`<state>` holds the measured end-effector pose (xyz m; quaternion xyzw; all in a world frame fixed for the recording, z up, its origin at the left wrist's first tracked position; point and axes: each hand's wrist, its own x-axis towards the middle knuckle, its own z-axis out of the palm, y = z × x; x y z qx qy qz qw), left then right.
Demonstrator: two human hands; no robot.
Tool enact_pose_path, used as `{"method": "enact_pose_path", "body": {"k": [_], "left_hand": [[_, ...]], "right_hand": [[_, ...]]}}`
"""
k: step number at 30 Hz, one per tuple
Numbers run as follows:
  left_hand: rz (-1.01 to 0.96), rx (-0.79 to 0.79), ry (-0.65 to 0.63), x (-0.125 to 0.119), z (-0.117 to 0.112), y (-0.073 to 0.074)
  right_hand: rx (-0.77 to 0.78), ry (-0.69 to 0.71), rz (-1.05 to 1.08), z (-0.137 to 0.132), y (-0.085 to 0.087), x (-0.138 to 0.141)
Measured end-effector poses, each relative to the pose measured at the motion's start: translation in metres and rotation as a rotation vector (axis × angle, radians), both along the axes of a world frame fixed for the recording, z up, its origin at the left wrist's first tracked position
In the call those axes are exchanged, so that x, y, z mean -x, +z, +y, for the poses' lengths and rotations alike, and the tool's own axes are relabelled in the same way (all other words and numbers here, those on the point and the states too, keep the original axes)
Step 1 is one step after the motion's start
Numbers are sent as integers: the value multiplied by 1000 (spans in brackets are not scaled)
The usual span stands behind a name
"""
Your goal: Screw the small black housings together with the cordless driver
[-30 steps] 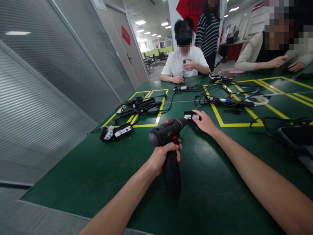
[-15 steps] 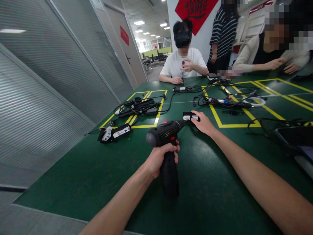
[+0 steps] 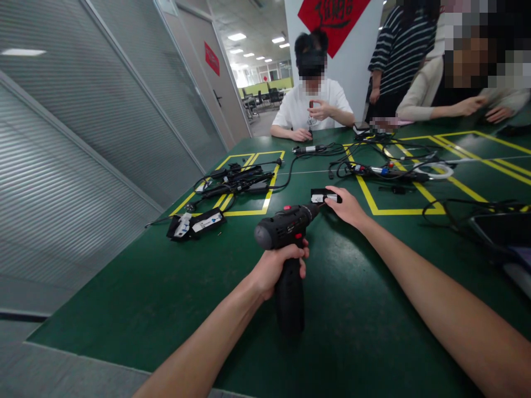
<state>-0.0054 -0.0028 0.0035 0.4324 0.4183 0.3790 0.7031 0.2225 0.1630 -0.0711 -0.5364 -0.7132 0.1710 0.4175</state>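
My left hand (image 3: 279, 266) grips the handle of a black cordless drill (image 3: 285, 225) held just above the green table (image 3: 166, 287), its nose pointing away from me. The drill's tip meets a small black part with a white label (image 3: 324, 196) that lies on the table. My right hand (image 3: 347, 207) rests on that part and pins it down with the fingertips.
Left of the drill lies an opened black device (image 3: 196, 224), and behind it a bundle of black cables and tools (image 3: 238, 181) in a yellow-taped box. More cables and tools (image 3: 390, 171) spread at centre right. A seated person (image 3: 312, 105) faces me; other people stand or lean at the far right.
The drill and both hands stay almost in place. The person in the striped top has stepped to the right.
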Motion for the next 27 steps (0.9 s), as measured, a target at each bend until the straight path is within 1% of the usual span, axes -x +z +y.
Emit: {"method": "enact_pose_path", "body": {"k": [20, 27], "left_hand": [[1, 16, 9, 1, -1, 3], [4, 37, 30, 0, 0, 4]], "right_hand": [[-16, 9, 17, 0, -1, -1], [-5, 8, 17, 0, 0, -2]]}}
